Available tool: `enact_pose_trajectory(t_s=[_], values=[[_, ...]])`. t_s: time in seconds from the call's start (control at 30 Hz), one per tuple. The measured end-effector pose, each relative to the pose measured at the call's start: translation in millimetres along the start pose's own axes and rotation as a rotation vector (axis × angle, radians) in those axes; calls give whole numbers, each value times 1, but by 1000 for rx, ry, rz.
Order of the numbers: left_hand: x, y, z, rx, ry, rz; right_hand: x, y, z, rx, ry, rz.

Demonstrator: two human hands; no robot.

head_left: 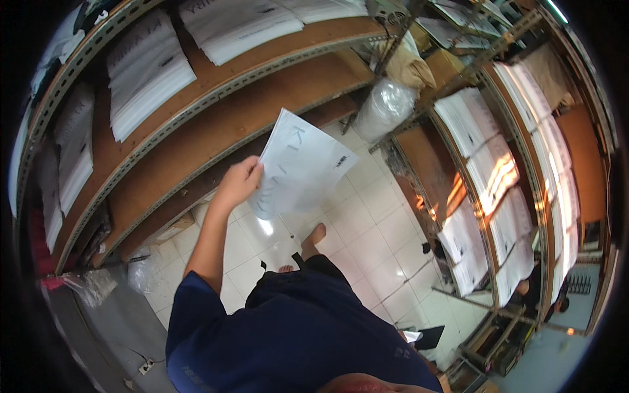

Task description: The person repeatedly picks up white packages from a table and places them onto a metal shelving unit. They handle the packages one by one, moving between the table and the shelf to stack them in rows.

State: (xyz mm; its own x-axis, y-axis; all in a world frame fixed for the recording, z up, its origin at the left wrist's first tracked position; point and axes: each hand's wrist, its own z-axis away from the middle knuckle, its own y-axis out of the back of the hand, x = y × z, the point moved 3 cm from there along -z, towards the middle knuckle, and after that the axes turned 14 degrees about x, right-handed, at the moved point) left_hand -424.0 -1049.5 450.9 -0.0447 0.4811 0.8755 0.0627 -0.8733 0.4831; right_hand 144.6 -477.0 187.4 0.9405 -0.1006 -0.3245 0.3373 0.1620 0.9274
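Note:
My left hand (241,180) is closed on the left edge of a thin sheaf of white paper (304,170). Large handwritten letters and a small dark printed patch mark the sheaf's top face. It hangs in front of my body, above the tiled floor and apart from the shelves. The thumb lies on top of the paper, and the fingers under it are hidden. My right hand does not show; the right side of my dark blue shirt ends near the lower edge. Beyond the sheaf, a brown shelf board (275,88) of a metal rack runs across.
Stacks of white paper (147,72) fill the upper left rack. More paper stacks (485,157) stand on the right rack. A clear plastic-wrapped bundle (386,108) is in the far corner. A black flat object (430,337) shows at lower right. Another person (557,304) is partly visible behind the right rack.

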Motion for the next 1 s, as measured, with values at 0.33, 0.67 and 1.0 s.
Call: enact_pose_trajectory(t_s=[0.33, 0.67, 1.0], values=[[150, 119, -216, 323, -259, -753, -280, -176, -29, -293, -286, -941], [100, 216, -510, 667, -523, -960, -568, -137, 79, -131, 420, -936], [-2, 236, -696, 372, -351, -964, -633, -108, 177, -112, 72, -1311]])
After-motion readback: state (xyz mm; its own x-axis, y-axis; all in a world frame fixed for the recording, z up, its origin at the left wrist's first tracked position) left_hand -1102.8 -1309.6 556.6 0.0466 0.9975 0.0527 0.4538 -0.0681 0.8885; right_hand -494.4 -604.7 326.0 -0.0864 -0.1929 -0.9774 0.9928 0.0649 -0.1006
